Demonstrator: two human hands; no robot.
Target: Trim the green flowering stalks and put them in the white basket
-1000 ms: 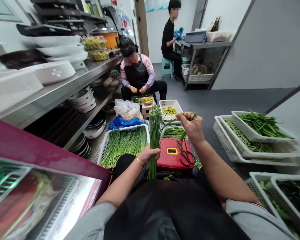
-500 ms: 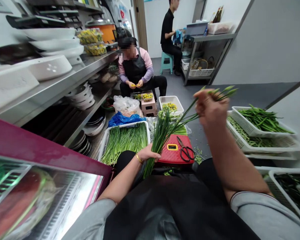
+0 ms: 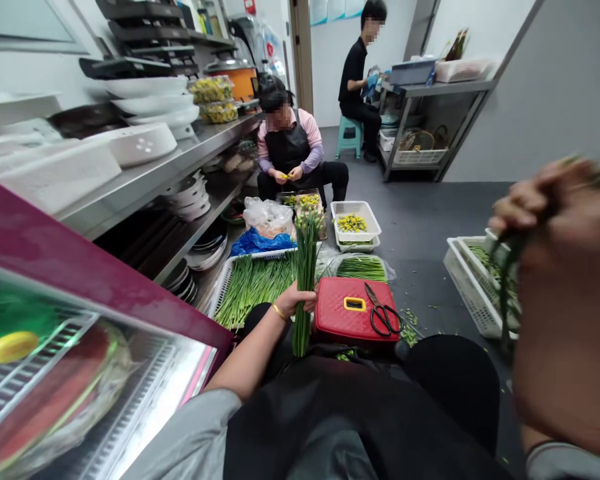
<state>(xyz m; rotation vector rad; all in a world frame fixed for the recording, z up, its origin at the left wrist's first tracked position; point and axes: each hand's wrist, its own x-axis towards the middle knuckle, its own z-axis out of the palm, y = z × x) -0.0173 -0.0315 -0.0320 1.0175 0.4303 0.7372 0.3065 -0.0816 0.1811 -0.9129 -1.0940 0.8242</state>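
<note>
White dishes line a steel shelf | Orange pot stands beyond | Person in black sits on turquoise stool | Cut melon rests inside magenta-edged cabinet

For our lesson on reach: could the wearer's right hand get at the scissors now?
Probably yes: the scissors lie uncovered atop the red box, though the right hand holds green stems it may need to release.

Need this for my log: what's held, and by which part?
Left grip: the green bunch, upright, around its lower half. Right grip: a few stems, too blurred to tell which part.
</note>
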